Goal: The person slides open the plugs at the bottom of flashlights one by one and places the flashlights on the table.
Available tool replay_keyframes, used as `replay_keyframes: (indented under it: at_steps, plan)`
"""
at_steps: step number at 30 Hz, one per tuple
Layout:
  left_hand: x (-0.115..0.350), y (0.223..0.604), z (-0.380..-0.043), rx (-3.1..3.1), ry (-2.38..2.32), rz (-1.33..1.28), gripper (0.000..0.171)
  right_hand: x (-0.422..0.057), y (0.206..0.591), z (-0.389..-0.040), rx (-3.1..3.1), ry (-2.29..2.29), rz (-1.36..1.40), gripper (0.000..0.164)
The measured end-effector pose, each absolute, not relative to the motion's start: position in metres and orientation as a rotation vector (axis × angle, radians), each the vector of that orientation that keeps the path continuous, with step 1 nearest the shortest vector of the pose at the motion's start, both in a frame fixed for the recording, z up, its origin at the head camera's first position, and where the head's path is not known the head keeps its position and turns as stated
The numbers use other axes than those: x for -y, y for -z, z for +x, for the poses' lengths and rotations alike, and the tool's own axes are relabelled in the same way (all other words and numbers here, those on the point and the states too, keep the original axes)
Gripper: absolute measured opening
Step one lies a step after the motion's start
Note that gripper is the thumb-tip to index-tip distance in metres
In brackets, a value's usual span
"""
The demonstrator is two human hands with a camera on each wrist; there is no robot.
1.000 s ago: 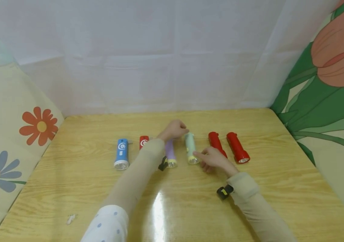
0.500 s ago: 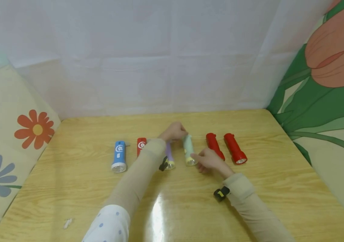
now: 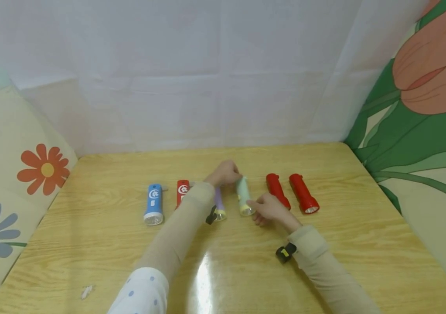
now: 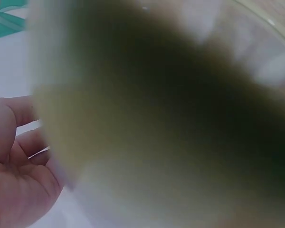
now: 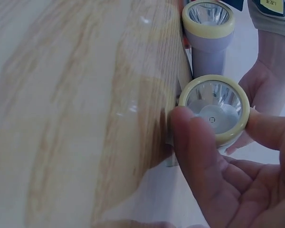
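Observation:
In the head view a light green flashlight [image 3: 244,194] with a yellow rim lies on the table, its lens toward me. My left hand [image 3: 224,173] pinches its tail end at the far side. From the right, my right hand [image 3: 271,208] holds the lens end; in the right wrist view the thumb and fingers [image 5: 199,147] grip the yellow rim from both sides. Just left of it lies a purple flashlight [image 3: 219,200], partly covered by my left forearm. A large blurred shape fills most of the left wrist view, hiding the left fingertips.
Two red flashlights [image 3: 303,194] lie to the right of my right hand. Over on the left are a blue flashlight [image 3: 154,204] and a red one with a white emblem [image 3: 182,189], partly behind my left sleeve. A small white scrap [image 3: 86,292] lies front left.
The head view has shifted slightly. My left fingertips have come down onto the tail end of the light green flashlight. My right hand stays at its lens end.

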State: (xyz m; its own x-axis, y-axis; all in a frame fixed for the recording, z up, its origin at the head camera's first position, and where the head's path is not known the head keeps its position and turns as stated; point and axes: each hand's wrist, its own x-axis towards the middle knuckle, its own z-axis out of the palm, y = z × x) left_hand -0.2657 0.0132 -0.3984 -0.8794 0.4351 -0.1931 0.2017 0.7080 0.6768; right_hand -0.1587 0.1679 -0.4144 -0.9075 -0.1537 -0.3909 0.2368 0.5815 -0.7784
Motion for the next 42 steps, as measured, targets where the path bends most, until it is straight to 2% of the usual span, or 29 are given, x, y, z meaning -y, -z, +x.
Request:
replay_keyframes:
  at_steps: [18,34,42]
  plan:
    - [-0.0106,0.3987,-0.2627,-2.552,-1.14,0.544,0.021,-0.169,0.4152,-0.1564,-2.273,1.415,0.077,0.037]
    - [-0.0116,0.4002,-0.263,-2.553,-1.247,0.481,0.023,-0.168,0.4174,-0.1555,-2.276,1.45,0.141,0.038]
    - [-0.0143,0.3986,-0.2621,-2.569,-1.333,0.495,0.019,-0.1663,0.4184,-0.1551,-2.31,1.481,0.176,0.039]
